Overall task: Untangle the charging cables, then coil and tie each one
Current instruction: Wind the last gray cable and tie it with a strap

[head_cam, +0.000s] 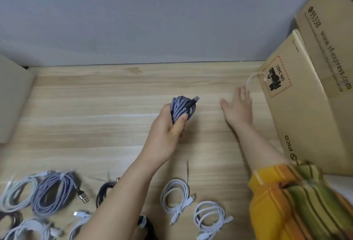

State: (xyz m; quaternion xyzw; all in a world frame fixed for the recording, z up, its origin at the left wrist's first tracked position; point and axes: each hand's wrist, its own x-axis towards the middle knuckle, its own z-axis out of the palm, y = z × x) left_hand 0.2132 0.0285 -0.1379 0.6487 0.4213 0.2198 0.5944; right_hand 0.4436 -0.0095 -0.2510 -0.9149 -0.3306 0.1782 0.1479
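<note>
- The left hand [168,130] holds a blue braided coil [183,108] bunched in its fist above the middle of the table [95,106], thumb pressed across the strands, a metal plug poking out at the top.
- The right hand [238,106] is spread flat and holds nothing, fingertips at a thin pale tie [255,77] that arches up beside the box [305,106]; whether they touch it is hard to tell through the blur.
- Judged step: fetching the tie to bind the coil. Keep the thumb clamped so the loops stay even, pinch the tie by one end, and wrap it round the waist of the bundle, not near the plug.
- The braid looks rough and springy, likely to splay if released; the tie looks wiry and should hold a twist.
- Finished coils [175,195] lie along the near edge: smooth white rounds, a blue braided one, dark ones, some with a tie visible.
- The box is plain printed cardboard.
</note>
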